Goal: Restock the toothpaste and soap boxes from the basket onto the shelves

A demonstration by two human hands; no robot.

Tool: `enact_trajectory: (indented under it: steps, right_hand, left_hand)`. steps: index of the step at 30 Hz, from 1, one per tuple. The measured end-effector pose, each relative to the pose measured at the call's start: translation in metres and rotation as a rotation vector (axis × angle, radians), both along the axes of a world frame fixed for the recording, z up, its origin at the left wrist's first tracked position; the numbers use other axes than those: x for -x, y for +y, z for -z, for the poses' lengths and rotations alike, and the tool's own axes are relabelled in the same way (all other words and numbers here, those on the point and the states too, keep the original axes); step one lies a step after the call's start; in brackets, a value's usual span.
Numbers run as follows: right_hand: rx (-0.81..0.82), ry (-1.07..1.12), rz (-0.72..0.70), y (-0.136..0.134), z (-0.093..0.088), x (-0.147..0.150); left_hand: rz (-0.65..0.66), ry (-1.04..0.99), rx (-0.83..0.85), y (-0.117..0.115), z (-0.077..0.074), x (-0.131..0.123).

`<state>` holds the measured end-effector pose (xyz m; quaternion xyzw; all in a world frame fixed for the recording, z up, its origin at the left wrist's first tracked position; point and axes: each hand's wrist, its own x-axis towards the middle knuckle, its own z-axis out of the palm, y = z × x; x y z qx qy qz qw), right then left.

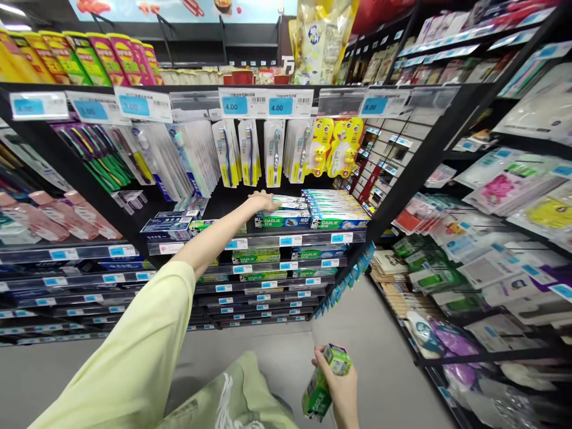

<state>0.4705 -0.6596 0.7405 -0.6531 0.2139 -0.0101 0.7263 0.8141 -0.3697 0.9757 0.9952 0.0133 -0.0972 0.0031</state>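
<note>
right hand (343, 388) grasping green oblong cardboard packaging (318, 394); left hand (261, 201) at green-and-white oblong cardboard boxes (282, 221), can't tell its grip

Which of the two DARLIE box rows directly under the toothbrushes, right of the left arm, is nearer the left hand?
The left row, directly beside the left hand; the right row lies farther from it.
</note>
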Motion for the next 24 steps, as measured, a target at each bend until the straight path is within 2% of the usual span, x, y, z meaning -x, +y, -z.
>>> enact_trajectory:
  steps: [4, 8, 12, 17, 21, 24]
  right_hand:
    - [0.034, -0.013, 0.02, -0.006, 0.008, 0.002]
    - [0.028, 0.061, 0.061, -0.012, 0.023, 0.012]
    - [-0.015, 0.111, 0.096, -0.011, 0.028, 0.02]
    - [-0.044, 0.102, 0.058, 0.0, 0.017, 0.016]
    - [-0.064, 0.074, -0.005, 0.006, 0.01, 0.01]
    - [-0.049, 0.059, -0.039, 0.006, 0.009, 0.009]
  left_hand:
    - [0.149, -0.024, 0.026, -0.002, -0.005, -0.019]
    - [0.153, -0.016, 0.018, -0.013, 0.009, -0.021]
    - [0.13, -0.014, 0.017, -0.024, 0.027, -0.008]
    - [0.151, -0.021, 0.071, -0.031, 0.038, 0.016]
    - [0.144, -0.076, 0.119, -0.037, 0.042, 0.032]
    - [0.169, -0.078, 0.168, -0.035, 0.033, 0.039]
